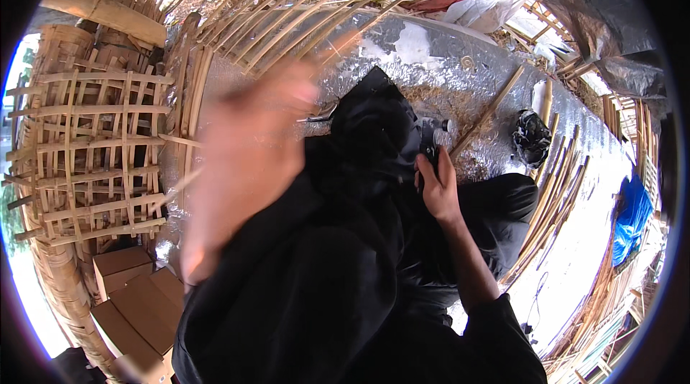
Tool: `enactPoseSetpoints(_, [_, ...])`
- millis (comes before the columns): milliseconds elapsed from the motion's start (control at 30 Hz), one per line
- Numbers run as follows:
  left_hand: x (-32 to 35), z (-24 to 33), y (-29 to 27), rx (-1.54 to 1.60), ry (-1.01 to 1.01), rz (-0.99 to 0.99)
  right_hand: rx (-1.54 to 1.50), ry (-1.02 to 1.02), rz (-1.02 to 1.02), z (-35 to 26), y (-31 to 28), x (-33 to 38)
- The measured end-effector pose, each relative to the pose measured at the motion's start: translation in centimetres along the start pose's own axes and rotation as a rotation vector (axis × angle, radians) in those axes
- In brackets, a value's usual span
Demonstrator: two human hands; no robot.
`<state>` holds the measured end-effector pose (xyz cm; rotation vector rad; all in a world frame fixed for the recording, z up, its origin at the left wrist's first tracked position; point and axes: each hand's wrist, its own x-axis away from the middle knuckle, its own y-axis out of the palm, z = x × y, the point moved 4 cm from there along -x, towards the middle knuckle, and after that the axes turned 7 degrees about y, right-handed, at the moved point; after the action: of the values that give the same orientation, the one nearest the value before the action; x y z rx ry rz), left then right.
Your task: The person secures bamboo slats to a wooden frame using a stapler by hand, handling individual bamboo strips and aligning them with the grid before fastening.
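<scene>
My left hand (pixel 269 96) is raised on the left of my lap and badly smeared by motion. Its fingers cannot be made out, nor whether it holds anything. My right hand (pixel 438 186) is closed around a dark object with round, silvery ends (pixel 435 132), perhaps a power tool, in front of my right knee. Its lower part is hidden by my fingers and by black cloth. Black cloth (pixel 374 114) covers my lap and rises to a point between the hands. Just beyond the right hand a bamboo stick (pixel 492 111) slants over brownish shavings (pixel 453 107).
A woven bamboo lattice (pixel 86 147) stands at the left, above cardboard boxes (pixel 140 305). Several bamboo strips (pixel 295 21) fan out at the far side. On the right lie long bamboo sticks (pixel 553 204), a crumpled black plastic bag (pixel 532 137) and a blue sheet (pixel 632 222). Silvery sheeting (pixel 330 25) covers the ground.
</scene>
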<state>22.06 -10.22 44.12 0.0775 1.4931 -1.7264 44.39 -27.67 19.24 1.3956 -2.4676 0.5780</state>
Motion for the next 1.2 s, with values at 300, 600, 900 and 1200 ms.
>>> enactPoseSetpoints(300, [13.1, -4.1, 22.9, 0.115, -0.176, -0.431, 0.182, -0.370, -0.053, 1.1, 1.5, -2.4])
enactPoseSetpoints(600, [12.8, -3.8, 25.3, 0.007, -0.226, -0.549, 0.122, -0.265, -0.218, 2.2, 5.2, -4.8])
enactPoseSetpoints(900, [12.9, -6.1, 26.3, 0.032, -0.382, -0.578, 0.122, -0.229, -0.240, 3.6, 7.7, -6.1])
enactPoseSetpoints(1200, [12.7, -6.8, 26.6, -0.071, -0.360, -0.538, 0.101, -0.253, -0.129, 3.7, 6.8, -6.5])
